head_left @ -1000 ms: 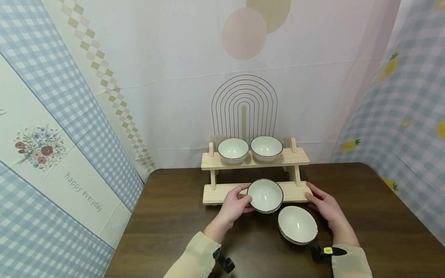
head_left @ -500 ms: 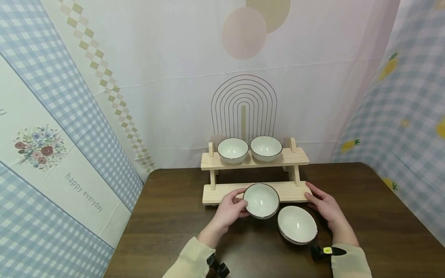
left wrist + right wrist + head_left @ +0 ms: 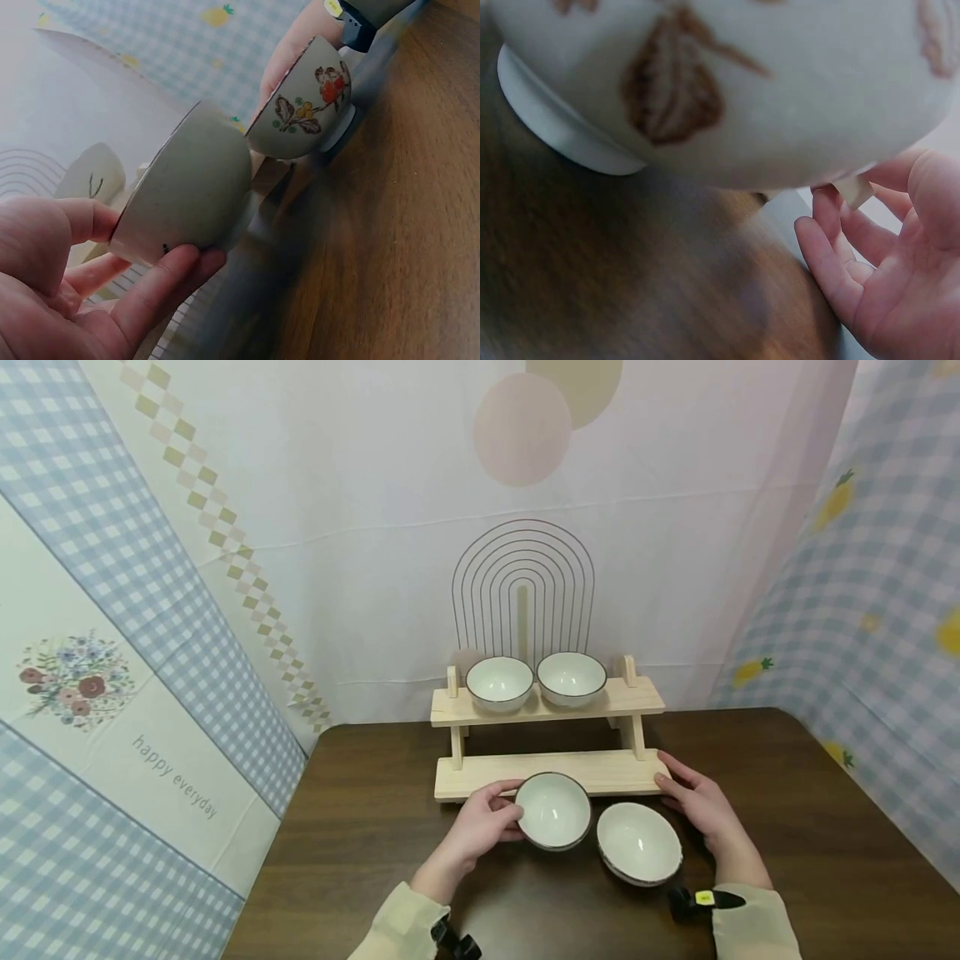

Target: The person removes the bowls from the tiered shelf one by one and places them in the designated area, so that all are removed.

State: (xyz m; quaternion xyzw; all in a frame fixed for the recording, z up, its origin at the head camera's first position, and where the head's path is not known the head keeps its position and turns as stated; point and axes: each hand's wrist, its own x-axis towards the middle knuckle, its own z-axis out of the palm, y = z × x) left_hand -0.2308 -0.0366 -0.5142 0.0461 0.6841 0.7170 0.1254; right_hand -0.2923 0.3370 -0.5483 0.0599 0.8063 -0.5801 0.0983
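Observation:
My left hand (image 3: 480,818) pinches the left rim of a white bowl (image 3: 553,811) with a dark edge, thumb at the rim and fingers under its side. That bowl is in front of the lower board of a two-tier wooden shelf (image 3: 491,772). My right hand (image 3: 701,802) grips the right end of this lower board, thumb at its front. Between the hands, on the table, stands another white bowl (image 3: 640,843); the left wrist view shows red flowers and brown leaves on its outside. In the right wrist view this flowered bowl (image 3: 780,112) covers part of the right hand's fingertips.
Two more white bowls (image 3: 499,683) stand side by side on the upper board. The shelf stands near the back edge of a dark wooden table (image 3: 360,860). Behind it hangs a pale patterned cloth (image 3: 375,593), with checked cloths at both sides.
My left hand has drawn its bowl from over the lower board toward me and to the left. The right hand stays on the shelf end, and the other bowls have not moved.

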